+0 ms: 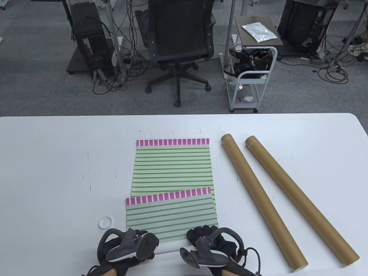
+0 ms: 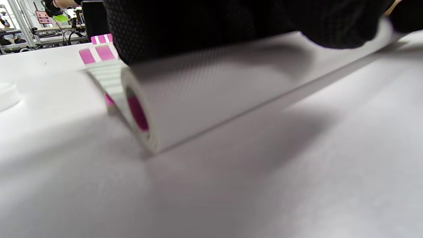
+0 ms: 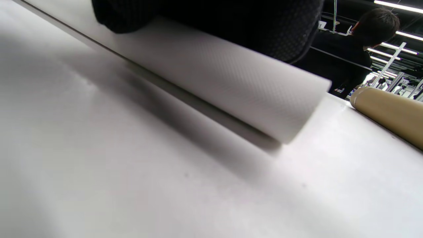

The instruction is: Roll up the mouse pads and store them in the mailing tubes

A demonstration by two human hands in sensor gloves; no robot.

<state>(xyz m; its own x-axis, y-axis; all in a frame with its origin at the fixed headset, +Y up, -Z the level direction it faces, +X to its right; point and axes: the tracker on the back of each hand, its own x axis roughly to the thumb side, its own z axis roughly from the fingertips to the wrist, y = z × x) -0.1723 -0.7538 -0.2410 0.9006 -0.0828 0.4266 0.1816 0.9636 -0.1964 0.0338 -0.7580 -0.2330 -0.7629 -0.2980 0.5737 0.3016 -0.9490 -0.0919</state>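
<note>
Both hands, the left hand (image 1: 126, 244) and right hand (image 1: 214, 244), press flat on the half-rolled green-striped mouse pad (image 1: 171, 217), its roll lying crosswise; two brown cardboard mailing tubes (image 1: 260, 198) wait right of it.

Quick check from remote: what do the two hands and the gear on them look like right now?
Both hands wear black gloves with a fine dotted knit texture. The left hand and right hand each carry a grey tracker with a dark ring hoop and a round disc end with small holes. A black cable trails from the right tracker. Bare skin shows at the left wrist; no sleeves are visible.
</note>
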